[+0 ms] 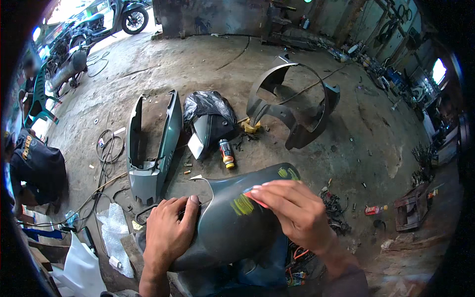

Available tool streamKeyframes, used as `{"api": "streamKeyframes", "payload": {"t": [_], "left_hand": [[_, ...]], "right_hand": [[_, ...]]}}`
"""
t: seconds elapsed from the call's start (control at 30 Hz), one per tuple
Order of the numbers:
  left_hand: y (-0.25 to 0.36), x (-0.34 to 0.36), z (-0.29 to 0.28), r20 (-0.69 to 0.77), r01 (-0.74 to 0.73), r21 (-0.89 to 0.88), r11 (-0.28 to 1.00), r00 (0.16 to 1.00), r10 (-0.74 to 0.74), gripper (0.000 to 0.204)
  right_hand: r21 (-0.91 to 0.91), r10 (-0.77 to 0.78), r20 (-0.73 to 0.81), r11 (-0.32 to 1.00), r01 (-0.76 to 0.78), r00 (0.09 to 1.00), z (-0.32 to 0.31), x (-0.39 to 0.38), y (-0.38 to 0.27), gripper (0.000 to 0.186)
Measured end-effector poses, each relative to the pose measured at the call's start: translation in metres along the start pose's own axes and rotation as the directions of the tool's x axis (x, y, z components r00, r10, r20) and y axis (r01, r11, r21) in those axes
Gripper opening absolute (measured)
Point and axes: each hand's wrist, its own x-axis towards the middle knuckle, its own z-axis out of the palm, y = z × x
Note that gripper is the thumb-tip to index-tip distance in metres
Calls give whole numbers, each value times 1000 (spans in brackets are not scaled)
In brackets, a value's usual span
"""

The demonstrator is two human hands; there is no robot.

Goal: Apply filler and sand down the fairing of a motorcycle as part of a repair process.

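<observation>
A dark grey plastic scooter body panel (237,230) lies over my lap, its pale cut-out edge near my left hand. My left hand (170,227) grips the panel's left part, thumb on top and fingers curled together along the edge. Between the fingertips of my right hand (299,208) is a small orange-red piece (259,198), mostly covered, so its kind is unclear. It meets the panel beside a patch of yellow strokes (242,205). More yellow strokes (289,173) mark the panel's far right end.
Ahead on the concrete floor lie a grey-green tail fairing (170,133), a black plastic bag (208,104), a bottle (226,153) and a curved dark fairing (319,121). Cables (105,163) and bubble wrap (115,232) lie left. A person in dark clothing (37,163) sits at far left.
</observation>
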Motion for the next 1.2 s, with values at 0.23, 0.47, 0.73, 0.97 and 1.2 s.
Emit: {"api": "streamKeyframes", "payload": {"t": [0.23, 0.47, 0.73, 0.97, 1.2], "left_hand": [[9, -3, -4, 2, 26, 19, 999, 1000, -26, 46], [3, 0, -4, -17, 4, 50, 999, 1000, -3, 47], [3, 0, -1, 21, 4, 16, 1000, 1000, -5, 45], [3, -1, -3, 9, 10, 24, 1000, 1000, -10, 44], [4, 4, -2, 30, 27, 29, 999, 999, -28, 46]], "right_hand": [[-1, -19, 85, 1000, 19, 996, 4, 4, -4, 34], [-32, 29, 7, 999, -29, 1000, 1, -23, -26, 33], [-12, -98, 64, 995, 99, 993, 4, 9, -3, 38], [-52, -63, 138, 996, 70, 988, 9, -19, -14, 38], [-108, -23, 149, 993, 40, 989, -1, -39, -19, 36]]}}
